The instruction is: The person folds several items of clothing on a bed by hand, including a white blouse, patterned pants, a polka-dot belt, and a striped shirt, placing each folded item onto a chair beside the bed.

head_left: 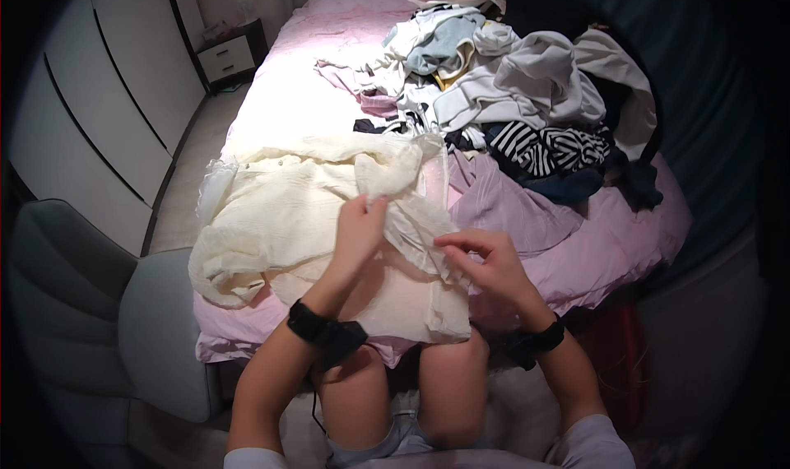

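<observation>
A cream blouse (pixel 288 197) with ruffled edges lies spread at the near end of the bed, one sleeve curled at its left. My left hand (pixel 360 226) is closed, its fingers pinching the fabric around the blouse's middle. To the right, my right hand (pixel 490 263) has thumb and index finger brought close together at a thin, sheer edge of the same blouse. The cloth between my hands is lifted into loose folds. Both my wrists carry black bands.
A pink-covered bed (pixel 284 82) holds a heap of clothes (pixel 527 82), white, grey, striped and dark. A mauve garment (pixel 510 197) lies right of the blouse. A grey chair (pixel 160 321) stands at the left, near white wardrobe doors (pixel 99 115). Behind is a nightstand (pixel 230 58).
</observation>
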Demonstrator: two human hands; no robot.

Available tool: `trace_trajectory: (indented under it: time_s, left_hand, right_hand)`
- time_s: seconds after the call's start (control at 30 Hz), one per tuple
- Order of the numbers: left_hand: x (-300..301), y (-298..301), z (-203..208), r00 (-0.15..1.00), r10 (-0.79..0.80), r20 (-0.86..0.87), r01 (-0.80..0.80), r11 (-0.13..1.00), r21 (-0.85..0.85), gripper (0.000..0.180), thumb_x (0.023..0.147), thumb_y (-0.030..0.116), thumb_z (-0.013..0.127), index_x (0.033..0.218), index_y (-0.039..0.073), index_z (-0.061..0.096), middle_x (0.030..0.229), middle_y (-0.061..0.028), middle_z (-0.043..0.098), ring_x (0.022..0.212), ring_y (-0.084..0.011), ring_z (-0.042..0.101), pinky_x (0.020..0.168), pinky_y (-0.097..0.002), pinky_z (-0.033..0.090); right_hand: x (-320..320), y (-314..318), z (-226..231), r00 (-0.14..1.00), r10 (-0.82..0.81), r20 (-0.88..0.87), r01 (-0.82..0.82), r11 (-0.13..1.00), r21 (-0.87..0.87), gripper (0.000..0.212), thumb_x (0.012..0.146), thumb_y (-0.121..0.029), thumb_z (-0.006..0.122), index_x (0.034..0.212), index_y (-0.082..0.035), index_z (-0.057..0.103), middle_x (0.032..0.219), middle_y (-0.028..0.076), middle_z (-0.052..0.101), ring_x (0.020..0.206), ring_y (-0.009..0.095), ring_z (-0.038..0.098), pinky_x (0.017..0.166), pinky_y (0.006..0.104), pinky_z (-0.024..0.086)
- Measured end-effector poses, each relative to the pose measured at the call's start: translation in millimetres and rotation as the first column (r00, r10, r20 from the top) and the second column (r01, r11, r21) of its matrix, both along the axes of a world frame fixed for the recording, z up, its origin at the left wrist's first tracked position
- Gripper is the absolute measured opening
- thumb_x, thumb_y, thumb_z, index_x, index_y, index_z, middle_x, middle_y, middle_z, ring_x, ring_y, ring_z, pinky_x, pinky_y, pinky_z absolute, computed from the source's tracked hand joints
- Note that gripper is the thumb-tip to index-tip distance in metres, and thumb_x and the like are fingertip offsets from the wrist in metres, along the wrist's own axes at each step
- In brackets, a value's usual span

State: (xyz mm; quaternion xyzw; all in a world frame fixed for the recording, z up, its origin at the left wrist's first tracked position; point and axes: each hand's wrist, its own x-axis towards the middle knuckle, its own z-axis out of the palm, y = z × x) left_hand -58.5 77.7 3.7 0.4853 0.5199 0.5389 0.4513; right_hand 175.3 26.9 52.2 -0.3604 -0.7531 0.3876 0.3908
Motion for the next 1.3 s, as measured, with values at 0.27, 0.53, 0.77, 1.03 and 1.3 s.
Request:
trace_trajectory:
  time_s: [0.27, 0.53, 0.77, 1.03, 1.3]
  left_hand:
    - [-75.7, -65.7, 62.1, 0.952, 0.187, 0.240, -0.191, 0.982, -0.007, 0.024, 0.103, 0.014, 0.049, 0.116, 0.000, 0.063, 0.100, -0.0050, 0.068, 0.085, -0.0120, 0.063, 0.078, -0.0269, 0.051]
    - [-133.4, -176.3, 138.0, 0.905, 0.270, -0.329, -0.254, 0.963, 0.092, 0.018, 0.084, 0.003, 0.072, 0.097, -0.001, 0.061, 0.088, -0.0002, 0.064, 0.079, -0.0064, 0.057, 0.070, -0.0227, 0.047]
    - [-147.4, -230.8, 142.1, 0.727, 0.440, -0.527, -0.333, 0.898, 0.289, 0.030, 0.077, -0.003, 0.070, 0.076, 0.005, 0.041, 0.071, 0.0055, 0.043, 0.070, -0.0028, 0.038, 0.060, -0.0199, 0.032]
    - [-142.4, -249.0, 161.7, 0.629, 0.519, -0.578, -0.328, 0.852, 0.408, 0.034, 0.077, -0.002, 0.070, 0.071, 0.004, 0.037, 0.065, 0.0022, 0.035, 0.065, -0.0045, 0.032, 0.055, -0.0234, 0.027]
    - [-121.6, -270.2, 190.3, 0.410, 0.441, -0.798, -0.186, 0.897, 0.400, 0.043, 0.070, 0.008, 0.077, 0.068, 0.001, 0.035, 0.057, -0.0125, 0.035, 0.050, -0.0222, 0.030, 0.047, -0.0321, 0.029]
  right_hand:
    - [20.7, -7.9, -13.1, 0.941, -0.331, -0.072, 0.323, 0.940, -0.108, 0.019, 0.089, -0.013, 0.073, 0.079, 0.003, 0.073, 0.063, 0.004, 0.069, 0.055, 0.007, 0.060, 0.053, 0.0245, 0.047]
    - [43.2, -11.3, -11.2, 0.789, -0.565, 0.241, 0.518, 0.823, 0.233, 0.030, 0.083, -0.025, 0.077, 0.073, 0.002, 0.068, 0.052, 0.010, 0.058, 0.042, 0.019, 0.051, 0.044, 0.0333, 0.039]
    - [-16.8, -13.0, -6.9, 0.809, -0.327, 0.488, 0.012, 0.839, 0.544, 0.084, 0.070, -0.038, 0.081, 0.139, -0.005, 0.047, 0.129, 0.026, 0.049, 0.117, 0.039, 0.050, 0.094, 0.0465, 0.041]
    - [-68.8, -25.3, -18.3, 0.787, 0.031, 0.616, -0.435, 0.735, 0.520, 0.085, 0.076, -0.052, 0.073, 0.141, -0.003, 0.047, 0.134, 0.031, 0.047, 0.126, 0.043, 0.044, 0.105, 0.0504, 0.033]
    - [-109.8, -96.0, 30.3, 0.879, 0.221, 0.422, -0.426, 0.762, 0.489, 0.095, 0.079, -0.065, 0.068, 0.136, 0.008, 0.046, 0.134, 0.032, 0.045, 0.125, 0.045, 0.045, 0.106, 0.0538, 0.032]
